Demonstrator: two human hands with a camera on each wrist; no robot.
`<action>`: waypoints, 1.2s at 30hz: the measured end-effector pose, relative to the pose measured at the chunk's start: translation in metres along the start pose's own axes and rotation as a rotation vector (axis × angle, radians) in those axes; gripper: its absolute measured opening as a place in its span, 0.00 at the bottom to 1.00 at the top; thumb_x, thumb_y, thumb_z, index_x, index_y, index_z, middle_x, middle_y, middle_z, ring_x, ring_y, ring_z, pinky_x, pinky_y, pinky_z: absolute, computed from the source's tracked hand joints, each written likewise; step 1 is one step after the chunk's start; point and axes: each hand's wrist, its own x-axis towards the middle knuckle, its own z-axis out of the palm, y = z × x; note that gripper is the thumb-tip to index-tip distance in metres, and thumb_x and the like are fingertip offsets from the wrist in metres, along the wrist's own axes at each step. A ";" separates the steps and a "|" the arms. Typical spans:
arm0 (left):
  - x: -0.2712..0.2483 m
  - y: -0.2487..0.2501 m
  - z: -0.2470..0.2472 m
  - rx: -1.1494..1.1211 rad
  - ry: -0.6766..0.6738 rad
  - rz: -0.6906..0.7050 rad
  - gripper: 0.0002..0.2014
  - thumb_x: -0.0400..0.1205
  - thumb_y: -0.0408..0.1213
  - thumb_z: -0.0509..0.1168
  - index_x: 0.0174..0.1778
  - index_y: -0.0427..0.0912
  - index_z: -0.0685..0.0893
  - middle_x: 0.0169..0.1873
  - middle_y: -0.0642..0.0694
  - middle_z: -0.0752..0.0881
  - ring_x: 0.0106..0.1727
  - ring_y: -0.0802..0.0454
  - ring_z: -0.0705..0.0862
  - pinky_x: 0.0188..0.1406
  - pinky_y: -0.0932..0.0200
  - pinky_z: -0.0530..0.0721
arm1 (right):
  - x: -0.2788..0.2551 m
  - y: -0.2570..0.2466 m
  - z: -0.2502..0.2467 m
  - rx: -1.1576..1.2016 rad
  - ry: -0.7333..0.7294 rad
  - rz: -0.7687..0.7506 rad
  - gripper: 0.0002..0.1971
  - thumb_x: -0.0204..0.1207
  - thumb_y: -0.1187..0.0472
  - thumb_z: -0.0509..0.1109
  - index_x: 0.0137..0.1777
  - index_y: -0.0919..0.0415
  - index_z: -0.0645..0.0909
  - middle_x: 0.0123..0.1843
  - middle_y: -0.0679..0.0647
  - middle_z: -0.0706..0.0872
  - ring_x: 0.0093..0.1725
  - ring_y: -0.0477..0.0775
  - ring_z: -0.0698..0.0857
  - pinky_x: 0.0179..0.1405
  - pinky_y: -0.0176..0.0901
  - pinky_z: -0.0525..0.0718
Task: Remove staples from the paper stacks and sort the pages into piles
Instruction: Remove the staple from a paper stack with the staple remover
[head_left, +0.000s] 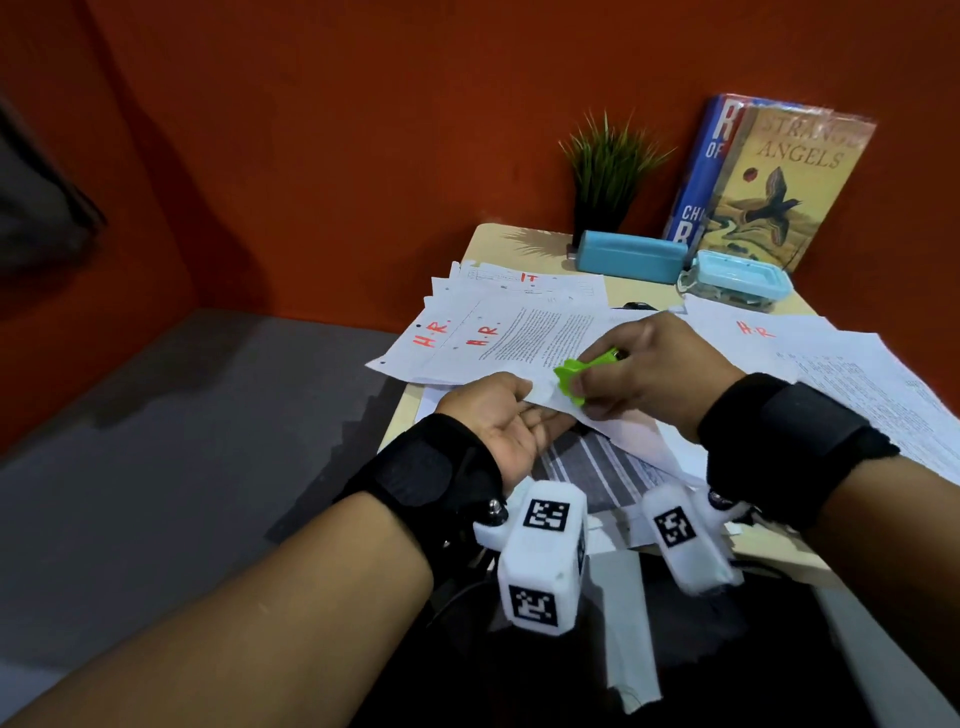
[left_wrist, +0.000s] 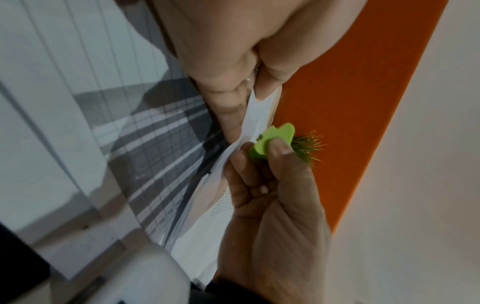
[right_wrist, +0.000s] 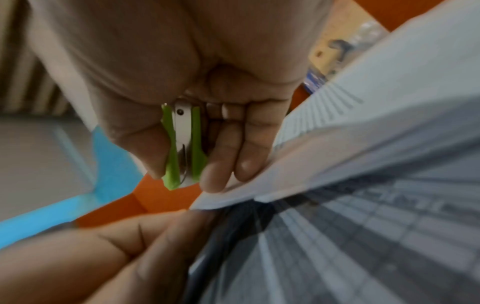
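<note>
Several loose white pages marked "H.R." (head_left: 457, 338) already lie fanned at frame centre, so sorting looks partly done. Low in the middle, the left hand (head_left: 498, 421) pinches a white stapled paper stack (head_left: 623, 431) by its corner while the right hand (head_left: 649, 374) squeezes a lime-green plastic staple remover (head_left: 576, 371) there; that staple seems not yet out.

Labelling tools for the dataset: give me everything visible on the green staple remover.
The green staple remover is a small claw type: two bright green, plastic-looking grips around a silvery metal core with a rivet. The right hand pinches it shut-looking at the corner of the paper stack that the left hand holds. No staple is discernible.
</note>
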 end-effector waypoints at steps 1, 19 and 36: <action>-0.002 0.001 0.001 -0.004 0.011 -0.007 0.14 0.90 0.24 0.48 0.52 0.28 0.80 0.44 0.32 0.88 0.43 0.40 0.88 0.25 0.48 0.90 | 0.000 0.001 -0.003 0.127 -0.004 0.035 0.08 0.68 0.71 0.79 0.43 0.74 0.86 0.28 0.64 0.87 0.24 0.55 0.84 0.35 0.45 0.89; -0.038 0.012 -0.014 -0.007 -0.152 -0.124 0.25 0.88 0.34 0.52 0.32 0.27 0.87 0.31 0.34 0.89 0.23 0.42 0.89 0.20 0.53 0.88 | -0.039 -0.030 0.008 -0.718 -0.041 -0.786 0.21 0.64 0.46 0.76 0.57 0.52 0.89 0.49 0.47 0.91 0.48 0.51 0.88 0.47 0.50 0.87; -0.041 0.007 -0.005 -0.073 -0.170 0.045 0.12 0.85 0.41 0.64 0.49 0.34 0.84 0.40 0.37 0.90 0.31 0.44 0.90 0.36 0.56 0.90 | -0.031 -0.006 -0.001 -0.534 0.129 -0.789 0.24 0.60 0.54 0.85 0.58 0.54 0.89 0.50 0.34 0.83 0.53 0.32 0.79 0.57 0.16 0.71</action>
